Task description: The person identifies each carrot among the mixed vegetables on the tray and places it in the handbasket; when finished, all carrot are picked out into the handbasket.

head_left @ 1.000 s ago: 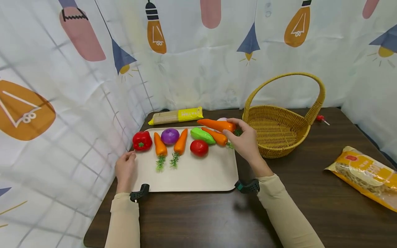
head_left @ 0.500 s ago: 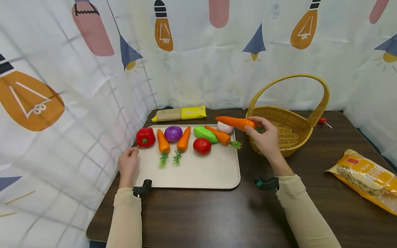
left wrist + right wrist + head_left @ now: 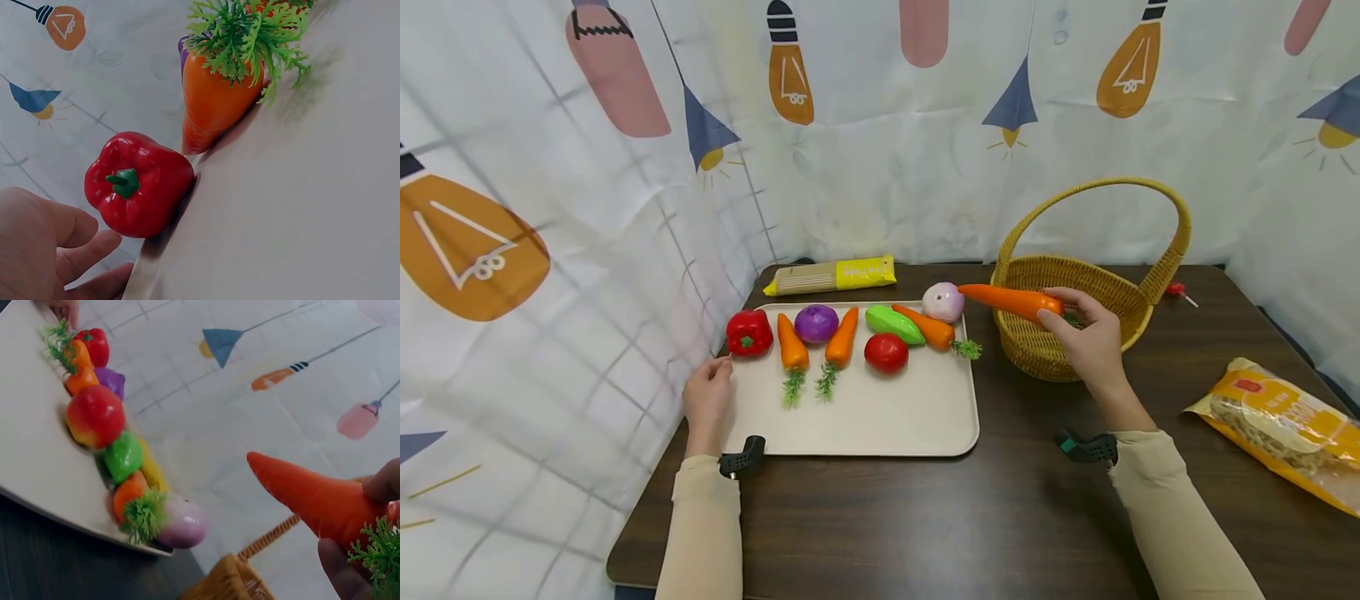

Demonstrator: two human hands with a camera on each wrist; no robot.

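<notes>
My right hand pinches an orange carrot by its leafy end, above the wicker basket; the tip points left, overlapping the pale onion in the head view. In the right wrist view, thumb and fingers lie on either side of the carrot. My left hand rests by the left rim of the cream tray, close beside a red bell pepper, its fingers loosely bent at the rim. Along the tray's back lie several more carrots, a purple onion, a green vegetable and a round red fruit.
Behind the tray lies a yellow noodle packet. The basket's tall handle arches up at the back right. A yellow food bag lies far right, and a small red lollipop-like item sits beyond the basket. Patterned curtains enclose the table.
My right hand has carried the carrot rightward from over the tray to over the basket, uncovering the pale onion. The left hand stays at the tray's left rim.
</notes>
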